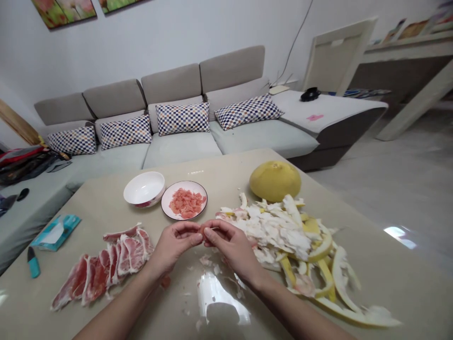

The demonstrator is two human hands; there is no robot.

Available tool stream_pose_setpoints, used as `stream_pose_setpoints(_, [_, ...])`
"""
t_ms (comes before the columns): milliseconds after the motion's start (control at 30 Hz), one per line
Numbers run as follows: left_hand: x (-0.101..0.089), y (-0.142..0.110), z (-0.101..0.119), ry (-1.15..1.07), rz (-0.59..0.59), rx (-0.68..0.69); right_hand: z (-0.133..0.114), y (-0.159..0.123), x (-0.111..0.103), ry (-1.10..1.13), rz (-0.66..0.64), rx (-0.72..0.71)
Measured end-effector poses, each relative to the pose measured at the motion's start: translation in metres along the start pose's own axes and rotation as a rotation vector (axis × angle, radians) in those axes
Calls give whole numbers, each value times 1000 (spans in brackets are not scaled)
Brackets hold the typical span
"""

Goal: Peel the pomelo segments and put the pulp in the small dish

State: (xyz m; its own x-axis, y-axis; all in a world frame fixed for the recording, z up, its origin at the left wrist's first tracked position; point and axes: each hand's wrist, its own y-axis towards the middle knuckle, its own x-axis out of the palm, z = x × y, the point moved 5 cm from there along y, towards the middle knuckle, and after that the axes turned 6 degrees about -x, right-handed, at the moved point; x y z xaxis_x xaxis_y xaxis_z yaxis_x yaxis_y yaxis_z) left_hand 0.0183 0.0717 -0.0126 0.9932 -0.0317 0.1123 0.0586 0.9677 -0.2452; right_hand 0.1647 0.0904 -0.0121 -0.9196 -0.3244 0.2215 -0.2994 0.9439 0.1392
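Observation:
My left hand (179, 242) and my right hand (226, 240) meet over the middle of the table, fingertips pinched together. Between them is a small piece of pink pomelo flesh (203, 230), mostly covered by the fingers. Just beyond sits a dark-rimmed plate (168, 208) bearing a heap of peeled pomelo flesh (187, 203). Left of my left hand lies a row of pomelo segments (106, 267) still in their white membrane. A pile of peel and white pith (283, 231) spreads to the right of my right hand.
A whole yellow pomelo (275, 181) stands behind the peel pile. A white bowl (145, 188) is beside the plate. A blue tissue pack (58, 232) and a teal-handled knife (33, 263) lie at the left edge. A grey sofa (184, 148) borders the table's far side.

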Motion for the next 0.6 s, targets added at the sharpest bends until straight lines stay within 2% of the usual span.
stream_pose_setpoints(200, [4,-1,-7,-100,-15,-14,6,1,-1,49,25,6])
stream_pose_setpoints(400, [4,-1,-12,-204,54,-19,8,1,-1,78,46,-1])
stream_pose_setpoints(600, [11,-4,-10,-291,108,14,1,1,-2,9,106,-98])
